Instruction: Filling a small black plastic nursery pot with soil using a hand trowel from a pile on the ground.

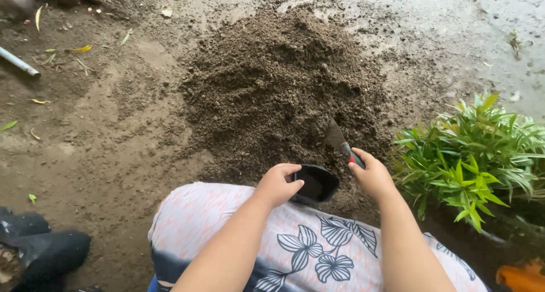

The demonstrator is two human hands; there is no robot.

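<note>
The right hand [372, 175] is clenched around a red-handled trowel [342, 144], its dull metal blade slanting up and left into the crumbly soil heap [278, 82]. Just left of the trowel, the left hand [277, 184] grips the rim of a small black plastic pot [318, 181].

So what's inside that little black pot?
The black pot, held by the left hand, shows dark soil low inside. Its near wall and the hand cover the rest, so how full it is stays unclear.

Small black pot [315, 183] beside soil heap — red-handled trowel [343, 145], blade in soil.
</note>
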